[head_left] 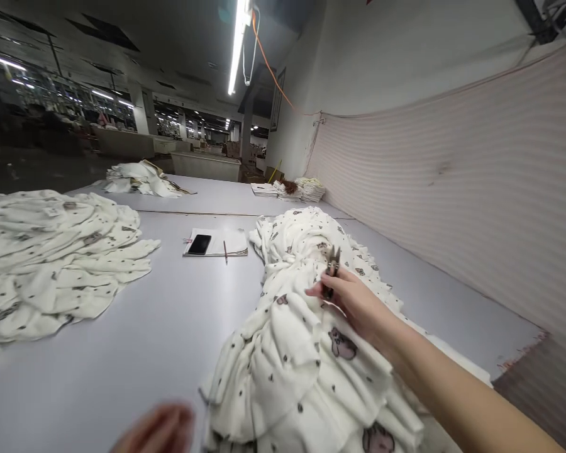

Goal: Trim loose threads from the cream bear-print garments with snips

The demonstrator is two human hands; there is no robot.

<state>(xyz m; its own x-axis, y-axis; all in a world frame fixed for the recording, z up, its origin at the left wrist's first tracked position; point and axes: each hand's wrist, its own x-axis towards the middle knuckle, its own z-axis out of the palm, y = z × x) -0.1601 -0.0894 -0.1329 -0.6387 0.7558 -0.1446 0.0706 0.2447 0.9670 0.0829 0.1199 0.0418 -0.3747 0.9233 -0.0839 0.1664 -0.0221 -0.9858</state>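
Observation:
My right hand (346, 292) is closed around a small pair of thread snips (332, 263), their blades pointing up and away from me. It is over a long heap of white printed fabric (302, 352) with small dark specks and brownish animal figures; whether the fingers also pinch the cloth I cannot tell. At the bottom edge my left hand (158, 431) is smeared by motion, beside the near left side of this heap. Its fingers cannot be made out.
Another pile of the same fabric (66, 251) lies on the left of the pale table (170, 352). A phone (199, 244) and a pen (225, 251) rest on a paper pad (231, 239). Stacked cloth (309, 189) lies farther back. A striped sheet (453, 170) hangs along the right.

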